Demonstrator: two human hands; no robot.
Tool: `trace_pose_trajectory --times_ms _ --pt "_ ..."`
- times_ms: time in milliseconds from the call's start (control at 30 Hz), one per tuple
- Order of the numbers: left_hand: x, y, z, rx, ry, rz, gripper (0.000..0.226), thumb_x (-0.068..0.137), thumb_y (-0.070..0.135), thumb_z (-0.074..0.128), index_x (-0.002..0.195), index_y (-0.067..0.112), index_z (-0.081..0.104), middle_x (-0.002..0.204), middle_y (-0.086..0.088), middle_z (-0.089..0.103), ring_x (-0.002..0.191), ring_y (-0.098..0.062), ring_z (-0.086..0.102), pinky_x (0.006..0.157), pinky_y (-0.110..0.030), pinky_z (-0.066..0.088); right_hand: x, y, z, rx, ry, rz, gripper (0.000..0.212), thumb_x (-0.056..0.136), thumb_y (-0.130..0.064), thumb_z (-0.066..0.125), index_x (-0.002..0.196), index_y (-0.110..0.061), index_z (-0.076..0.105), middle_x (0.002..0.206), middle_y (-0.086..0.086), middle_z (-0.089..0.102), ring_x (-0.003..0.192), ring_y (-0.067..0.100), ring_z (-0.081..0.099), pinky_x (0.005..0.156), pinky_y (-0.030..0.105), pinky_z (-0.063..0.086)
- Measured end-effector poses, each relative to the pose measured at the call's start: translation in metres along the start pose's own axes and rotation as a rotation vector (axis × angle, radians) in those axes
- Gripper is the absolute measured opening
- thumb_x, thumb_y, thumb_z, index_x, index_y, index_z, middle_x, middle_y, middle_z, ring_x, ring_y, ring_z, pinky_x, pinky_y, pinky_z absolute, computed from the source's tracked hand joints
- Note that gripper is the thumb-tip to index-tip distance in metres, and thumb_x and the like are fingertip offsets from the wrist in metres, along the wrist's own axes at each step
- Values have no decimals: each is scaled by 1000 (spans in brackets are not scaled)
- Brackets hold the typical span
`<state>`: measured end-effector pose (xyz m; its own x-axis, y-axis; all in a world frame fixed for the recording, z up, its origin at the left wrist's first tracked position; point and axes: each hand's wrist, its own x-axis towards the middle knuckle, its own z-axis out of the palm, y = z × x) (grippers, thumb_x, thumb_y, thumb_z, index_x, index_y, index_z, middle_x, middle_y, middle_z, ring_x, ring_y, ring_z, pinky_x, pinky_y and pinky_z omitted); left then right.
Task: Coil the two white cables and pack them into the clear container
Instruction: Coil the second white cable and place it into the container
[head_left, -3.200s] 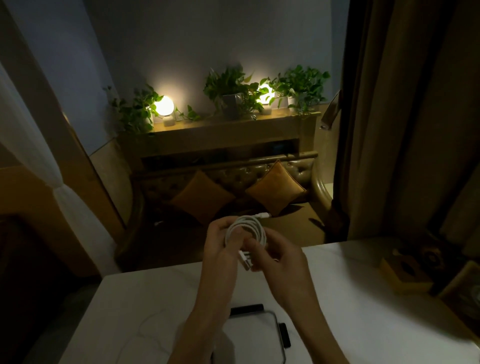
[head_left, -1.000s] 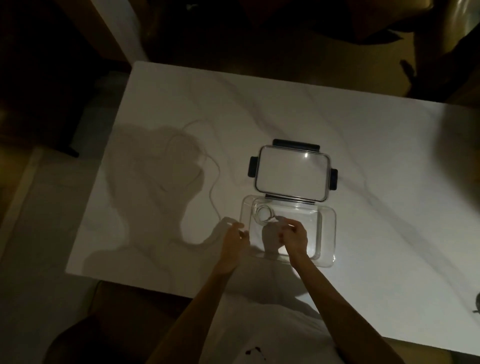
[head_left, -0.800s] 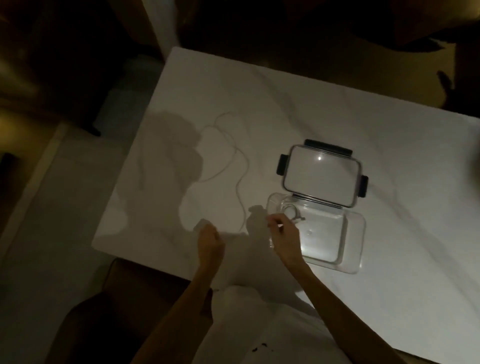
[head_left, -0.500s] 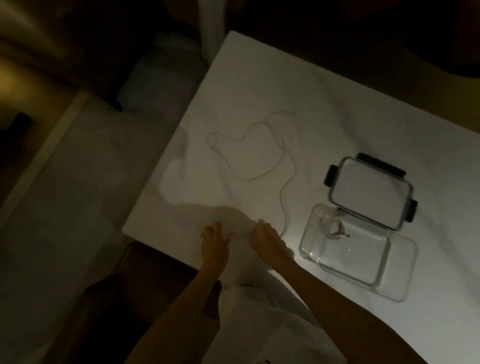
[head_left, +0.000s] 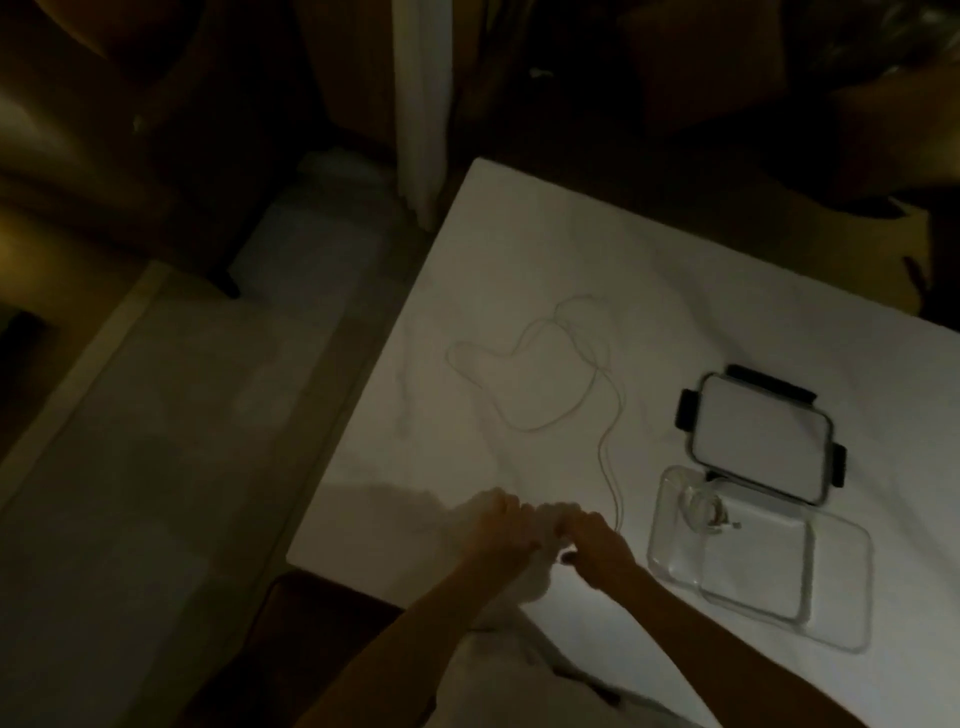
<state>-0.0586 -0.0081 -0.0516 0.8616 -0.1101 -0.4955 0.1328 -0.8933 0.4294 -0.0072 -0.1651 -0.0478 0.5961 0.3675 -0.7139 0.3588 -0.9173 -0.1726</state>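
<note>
Container (head_left: 841, 587) holds 1 coiled cable (head_left: 704, 512); hands' (head_left: 498, 525) (head_left: 592, 538) grip on loose cable (head_left: 540, 384) unclear.

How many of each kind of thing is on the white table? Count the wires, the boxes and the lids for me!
White cables: 2, one coiled in the box, one loose on the table
Clear containers: 1
Lids: 1
Total: 4

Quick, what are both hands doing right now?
Left hand: fingers curled, contents cannot be told.
Right hand: fingers curled at the loose white cable end, grip unclear.
</note>
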Motion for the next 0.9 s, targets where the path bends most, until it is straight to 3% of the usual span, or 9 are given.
trace_pose_trajectory --times_ms 167,233,333,400,467,533,600,767,900 --pt "-2 3 52 182 -148 29 47 25 45 90 62 25 70 69 1 67 66 -18 64 63 -25 55 -23 1 33 -141 107 -46 38 92 -8 49 129 -12 42 128 9 50 112 23 50 86 30 44" --pt "-9 4 54 236 -196 82 41 54 35 85 91 21 73 95 -7 70 89 -24 65 80 -32 54 -34 1 31 -98 152 -89 31 92 -11 50 123 -10 48 122 11 53 107 26 53 82 32 44" --pt "-12 9 29 -113 -365 3 52 97 25 46 145 11 31 142 -15 45 124 -31 48 108 -42 37 -43 4 8 -1 282 -189 19 92 -9 48 110 -7 55 109 15 58 95 30 58 72 30 39" --pt "-15 29 -23 -385 -494 -88 58 95 20 47 148 10 25 124 -9 58 99 -25 61 87 -37 50 -41 8 -29 51 405 -263 13 93 -12 48 102 -11 57 96 12 62 86 28 60 69 26 36" --pt "-12 58 -87 -650 -503 -99 40 91 9 44 128 -5 49 72 -4 58 53 -14 50 53 -32 40 -40 18 -77 86 588 -334 14 91 -12 54 103 -15 62 92 5 67 87 21 61 83 26 39" --pt "-17 93 -165 -1016 -481 -57 32 93 19 41 93 -4 64 51 3 41 40 -7 32 42 -24 25 -56 26 -144 317 738 -366 17 93 -14 55 108 -17 62 97 -1 67 93 11 59 104 28 32" --pt "-28 135 -246 -1261 -476 165 45 100 34 34 81 3 62 46 6 37 38 -6 29 41 -21 21 -93 26 -222 671 778 -421 14 95 -22 50 102 -17 61 96 1 65 91 7 59 96 23 40" --pt "-67 252 -430 -1247 -37 664 31 101 10 30 111 9 59 69 1 60 62 -9 57 65 -23 51 -196 10 -370 1163 773 -626 31 99 -18 42 80 -25 66 76 16 58 58 12 57 59 26 56" --pt "-72 310 -518 -856 457 734 27 98 -2 37 100 5 63 74 -2 60 60 -8 56 63 -24 46 -271 2 -398 899 809 -774 20 98 -24 47 91 -21 65 61 2 52 48 10 48 43 25 43"
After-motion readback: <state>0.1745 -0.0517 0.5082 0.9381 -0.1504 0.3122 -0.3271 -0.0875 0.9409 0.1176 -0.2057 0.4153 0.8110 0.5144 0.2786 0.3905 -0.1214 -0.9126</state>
